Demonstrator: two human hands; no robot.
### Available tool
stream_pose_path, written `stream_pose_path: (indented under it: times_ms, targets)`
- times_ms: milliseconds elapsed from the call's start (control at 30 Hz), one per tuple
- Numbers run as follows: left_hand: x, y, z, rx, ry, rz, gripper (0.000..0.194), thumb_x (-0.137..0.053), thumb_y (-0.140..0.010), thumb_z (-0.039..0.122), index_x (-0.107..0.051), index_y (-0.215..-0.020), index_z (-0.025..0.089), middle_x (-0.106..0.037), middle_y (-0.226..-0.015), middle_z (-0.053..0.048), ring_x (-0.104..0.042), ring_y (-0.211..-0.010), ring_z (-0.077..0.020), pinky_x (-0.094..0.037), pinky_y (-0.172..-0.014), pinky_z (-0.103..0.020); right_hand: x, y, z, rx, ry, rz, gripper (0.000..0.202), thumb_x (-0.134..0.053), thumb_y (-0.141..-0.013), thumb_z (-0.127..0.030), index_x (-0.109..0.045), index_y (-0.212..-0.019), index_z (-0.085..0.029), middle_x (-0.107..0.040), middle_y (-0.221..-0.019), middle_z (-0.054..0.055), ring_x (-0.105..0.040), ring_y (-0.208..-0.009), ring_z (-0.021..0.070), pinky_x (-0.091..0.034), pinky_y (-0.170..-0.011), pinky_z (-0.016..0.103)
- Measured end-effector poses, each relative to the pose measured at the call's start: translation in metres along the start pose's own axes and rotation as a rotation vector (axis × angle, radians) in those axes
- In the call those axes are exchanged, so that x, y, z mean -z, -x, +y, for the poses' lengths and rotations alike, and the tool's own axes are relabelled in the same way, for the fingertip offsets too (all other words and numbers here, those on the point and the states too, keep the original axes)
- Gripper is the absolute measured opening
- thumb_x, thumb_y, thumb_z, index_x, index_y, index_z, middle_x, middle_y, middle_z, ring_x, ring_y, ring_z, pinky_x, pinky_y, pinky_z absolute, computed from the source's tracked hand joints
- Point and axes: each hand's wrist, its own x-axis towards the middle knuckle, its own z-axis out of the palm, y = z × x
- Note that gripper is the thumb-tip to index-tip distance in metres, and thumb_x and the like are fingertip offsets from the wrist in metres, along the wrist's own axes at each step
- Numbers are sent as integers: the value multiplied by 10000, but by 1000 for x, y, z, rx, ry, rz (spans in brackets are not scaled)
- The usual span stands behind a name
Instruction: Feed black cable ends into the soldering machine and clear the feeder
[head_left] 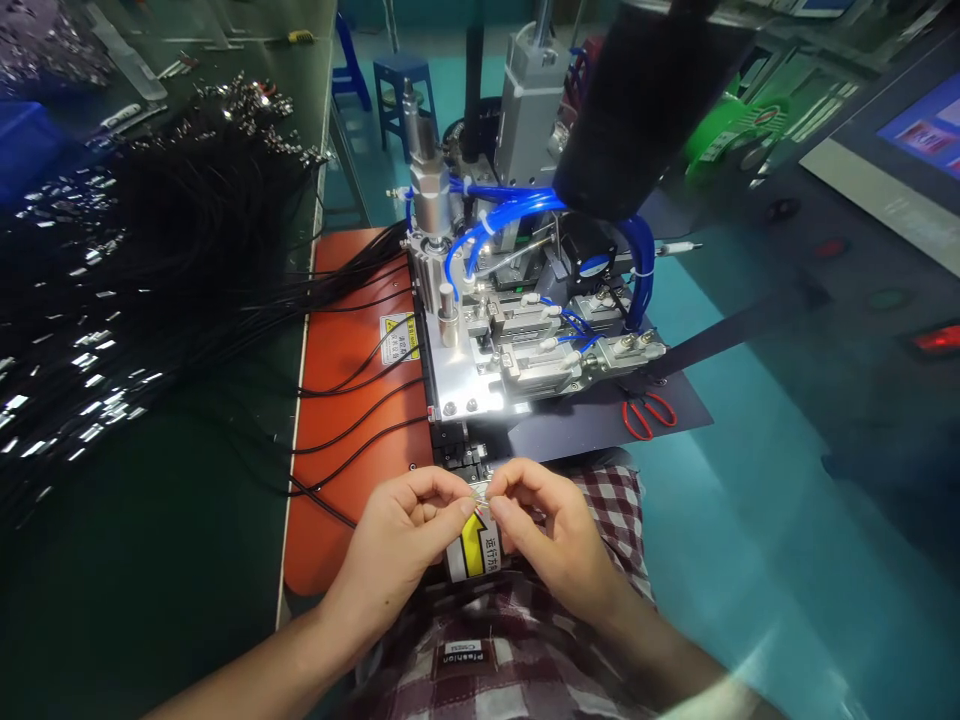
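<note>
Both hands meet at the machine's near end, over a white label with a yellow arrow [472, 547]. My left hand [420, 520] is pinched at the fingertips, and my right hand [544, 520] is pinched close beside it. Thin pale wire ends [481, 497] show between the two pinches; how each hand grips them is too small to tell. Just beyond the fingers is the black and metal front of the machine [459, 448]. Black cables [364, 430] run from its left side across an orange board [322, 540].
A large pile of black cables with shiny ends [202, 200] covers the dark table at left. Blue tubes [517, 210] and metal cylinders [431, 200] rise ahead. Red-handled scissors [649, 415] lie right of the machine. A black cylindrical object [645, 110] hangs at the upper right.
</note>
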Motion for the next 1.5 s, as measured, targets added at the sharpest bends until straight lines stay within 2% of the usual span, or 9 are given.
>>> stream_pose_path:
  times_ms: [200, 500, 733, 833, 967, 1133, 1233, 1367, 1500]
  targets:
    - [1, 0, -1, -9, -53, 4, 239, -702, -770, 384, -636, -771, 154, -424, -527, 69, -304, -468, -48, -219, -439, -178, 1, -6, -6, -71, -30, 11, 160, -595, -830, -299, -562, -734, -175, -459, -580, -51, -419, -516, 87, -335, -483, 220]
    - [4, -1, 5, 18, -11, -54, 252, -733, -726, 393, -641, -727, 158, -367, -475, 83, -245, -444, -52, -186, -435, -207, 11, -18, 0, -190, -345, -258, 242, -649, -794, -382, -556, -731, -167, -429, -484, -89, -343, -416, 51, -260, -426, 198]
    - [7, -2, 5, 17, -3, -137, 187, -738, -731, 326, -651, -697, 164, -428, -498, 68, -262, -458, -44, -210, -452, -192, 19, -24, -5, -201, -315, -383, 253, -650, -772, -395, -560, -721, -164, -443, -484, -85, -376, -416, 53, -264, -422, 191]
    - [7, -2, 7, 22, -28, -153, 170, -740, -726, 307, -656, -693, 162, -473, -534, 51, -295, -478, -50, -237, -459, -188, 21, -26, -12, -187, -274, -389, 255, -634, -787, -401, -550, -718, -170, -440, -504, -82, -379, -435, 55, -271, -431, 193]
    - [6, -3, 9, 16, -36, -149, 184, -740, -718, 312, -643, -673, 162, -439, -517, 61, -265, -467, -50, -209, -446, -198, 23, -26, -17, -135, -203, -404, 230, -612, -822, -376, -541, -740, -173, -441, -536, -75, -384, -458, 58, -281, -439, 197]
    - [3, -2, 5, 14, -31, -76, 221, -725, -731, 364, -644, -705, 160, -388, -503, 71, -250, -468, -58, -169, -452, -226, 20, -24, -12, -49, -143, -318, 233, -597, -844, -371, -539, -732, -176, -446, -598, -60, -387, -492, 62, -308, -458, 205]
    - [2, -2, 4, 40, 7, -31, 222, -720, -739, 369, -633, -725, 165, -349, -489, 86, -227, -451, -55, -166, -452, -235, 15, -19, -6, -43, -148, -210, 213, -574, -861, -362, -556, -757, -178, -469, -609, -55, -414, -496, 71, -335, -474, 214]
    - [1, -1, 4, 61, 32, -12, 231, -713, -752, 384, -621, -734, 172, -307, -466, 98, -213, -446, -56, -173, -455, -235, 8, -10, -1, 31, 20, -52, 118, -598, -845, -273, -585, -773, -181, -516, -639, -38, -457, -560, 94, -359, -518, 225]
    - [1, -2, 4, 54, 3, -12, 236, -711, -756, 387, -620, -746, 169, -292, -464, 99, -213, -448, -59, -168, -453, -239, 3, -5, 0, 81, 86, -13, 115, -559, -862, -219, -555, -751, -189, -513, -670, -33, -458, -595, 103, -369, -549, 235]
